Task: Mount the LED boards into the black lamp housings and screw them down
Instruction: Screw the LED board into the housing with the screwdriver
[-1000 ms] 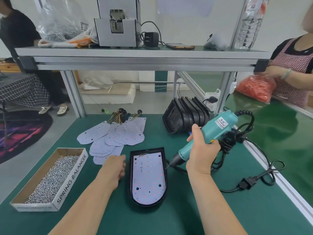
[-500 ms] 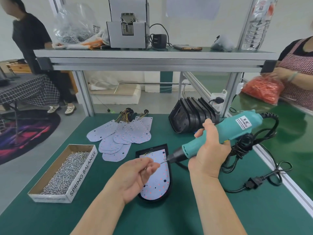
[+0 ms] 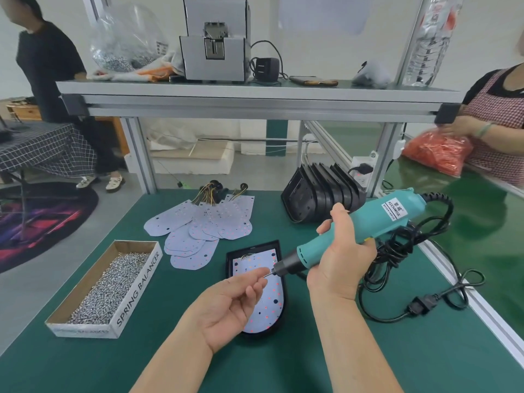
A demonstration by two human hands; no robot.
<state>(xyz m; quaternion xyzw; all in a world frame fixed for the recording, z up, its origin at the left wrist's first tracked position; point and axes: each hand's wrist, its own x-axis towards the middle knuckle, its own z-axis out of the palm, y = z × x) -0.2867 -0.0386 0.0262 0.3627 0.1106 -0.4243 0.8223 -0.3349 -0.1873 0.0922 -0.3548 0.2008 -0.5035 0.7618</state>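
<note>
Head view: the black lamp housing (image 3: 279, 282) lies flat on the green tabletop (image 3: 425, 350) with an LED board (image 3: 262, 304) seated inside it, directly below and between both hands. The left hand (image 3: 229, 303) is raised palm-up over the near left part of the housing, thumb and forefinger pinched together at the screwdriver tip; whether a screw sits between them cannot be told. The right hand (image 3: 338, 258) is wrapped around the barrel of the teal electric screwdriver (image 3: 365, 231), which is tilted with its bit pointing left and down, meeting the left fingertips (image 3: 262, 272) above the board's upper half. The screwdriver's black cord (image 3: 397, 265) is bundled just right of the right hand, its plug lying on the tabletop. Spare LED boards (image 3: 204, 225) are fanned out beyond the housing to the left. A stack of empty black housings (image 3: 320, 194) stands beyond the right hand. A cardboard box of screws (image 3: 110, 285) lies at far left.
</note>
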